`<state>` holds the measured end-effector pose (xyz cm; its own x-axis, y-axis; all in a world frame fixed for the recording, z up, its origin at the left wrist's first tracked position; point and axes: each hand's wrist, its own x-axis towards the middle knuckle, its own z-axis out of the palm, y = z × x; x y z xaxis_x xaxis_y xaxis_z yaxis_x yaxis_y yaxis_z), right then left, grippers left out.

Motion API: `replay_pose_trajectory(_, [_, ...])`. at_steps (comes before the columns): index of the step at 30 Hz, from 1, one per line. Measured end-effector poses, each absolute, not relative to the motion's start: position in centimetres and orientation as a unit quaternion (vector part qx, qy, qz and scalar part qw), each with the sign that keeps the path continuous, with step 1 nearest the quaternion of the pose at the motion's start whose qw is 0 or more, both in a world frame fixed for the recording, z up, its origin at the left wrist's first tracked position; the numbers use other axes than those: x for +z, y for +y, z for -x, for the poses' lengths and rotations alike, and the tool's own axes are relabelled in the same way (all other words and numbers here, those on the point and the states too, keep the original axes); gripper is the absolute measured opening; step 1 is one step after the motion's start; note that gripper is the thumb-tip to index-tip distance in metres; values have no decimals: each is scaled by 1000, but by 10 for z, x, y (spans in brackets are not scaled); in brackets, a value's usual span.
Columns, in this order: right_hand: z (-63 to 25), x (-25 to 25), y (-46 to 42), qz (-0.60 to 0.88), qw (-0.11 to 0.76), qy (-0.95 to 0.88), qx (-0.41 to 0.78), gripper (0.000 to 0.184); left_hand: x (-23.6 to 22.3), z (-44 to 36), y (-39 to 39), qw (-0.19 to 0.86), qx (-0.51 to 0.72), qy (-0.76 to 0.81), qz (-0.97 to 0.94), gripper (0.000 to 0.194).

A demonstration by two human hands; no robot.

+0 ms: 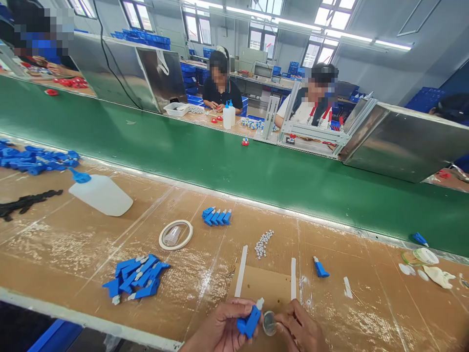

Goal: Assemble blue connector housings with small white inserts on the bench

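Observation:
My left hand (229,325) grips a blue plastic part (249,321) with a whitish tip that points up and away. Close beside it, my right hand (298,326) pinches a small round clear cup (269,323) by its edge; whether a thin tool is also in those fingers I cannot tell. Both hands are over a cardboard sheet (266,283) at the table's near edge. Beyond the sheet lies a cluster of small grey pieces (264,243). A pile of similar blue parts (136,277) is to the left, and a single blue part (321,267) to the right.
A tape roll (176,235) rings a clear cup, with a short row of blue parts (217,216) beyond. Farther left are a white squeeze bottle (104,194) and a blue heap (34,159). An overturned jar (420,256) lies right. Co-workers sit across the green belt (205,151).

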<state>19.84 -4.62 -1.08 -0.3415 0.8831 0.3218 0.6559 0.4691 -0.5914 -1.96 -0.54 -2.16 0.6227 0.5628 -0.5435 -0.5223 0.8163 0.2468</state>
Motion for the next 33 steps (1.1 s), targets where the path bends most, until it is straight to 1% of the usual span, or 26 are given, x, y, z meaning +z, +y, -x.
replay_pose_trajectory(4, [-204,-7,-28,509,335,-785,115,27,-26,31,2,891,327,314,-11,24])
replay_pose_trajectory(7, [-202,-6,4,536,331,-768,114,24,-29,35,8,886,357,296,-2,23])
replay_pose_trajectory(9, [-196,-12,30,545,310,-769,125,27,-29,35,11,885,373,277,-4,22])
replay_pose_trajectory(13, [-185,-33,67,537,267,-791,124,29,-34,36,13,899,360,249,-2,17])
replay_pose_trajectory(17, [-185,-44,76,535,222,-804,131,27,-47,35,13,901,362,240,-13,18])
replay_pose_trajectory(22, [-182,-42,81,554,181,-798,152,28,-53,34,14,893,355,277,-14,24])
replay_pose_trajectory(25, [-178,-36,86,574,175,-781,176,21,-51,34,14,888,355,292,-19,23])
replay_pose_trajectory(28, [-177,-24,85,586,193,-755,224,14,-51,34,13,886,361,288,-39,26])
replay_pose_trajectory(30, [-180,-14,79,592,216,-727,273,14,-51,33,14,886,365,280,-55,29])
replay_pose_trajectory(33, [-184,-2,57,595,254,-674,356,22,-46,31,16,893,354,272,-60,31])
